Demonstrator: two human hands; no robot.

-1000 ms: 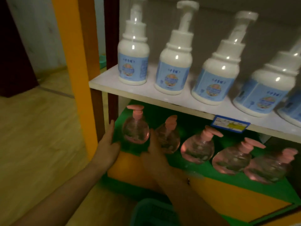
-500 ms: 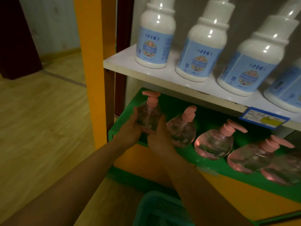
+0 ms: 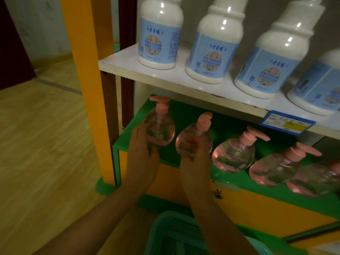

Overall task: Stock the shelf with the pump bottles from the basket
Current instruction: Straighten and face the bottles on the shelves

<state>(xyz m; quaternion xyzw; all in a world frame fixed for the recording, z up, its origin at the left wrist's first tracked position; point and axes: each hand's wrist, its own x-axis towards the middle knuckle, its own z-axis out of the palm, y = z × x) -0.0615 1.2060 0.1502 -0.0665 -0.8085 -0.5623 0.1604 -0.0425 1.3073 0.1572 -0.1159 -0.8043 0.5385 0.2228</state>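
Green painted lower shelf point(image 3: 127, 138), left end: two-handed squaring-up of the row.

Left hand point(image 3: 141, 146) has its fingers curled round the leftmost round clear-plastic pump bottle of pink liquid point(image 3: 161, 131), centre-left of the frame. Right hand point(image 3: 195, 159) grips the low front of the second pink pump bottle point(image 3: 195, 133) just beside it (blurred, so the finger lie is only roughly read). Best done, I judge, by seating each base flat, turning both nozzles to match the pink bottles further right point(image 3: 233, 157), and keeping the tall pump head clear of the white upper board point(image 3: 117, 65). Teal mesh plastic basket point(image 3: 174, 234) sits at the bottom edge.
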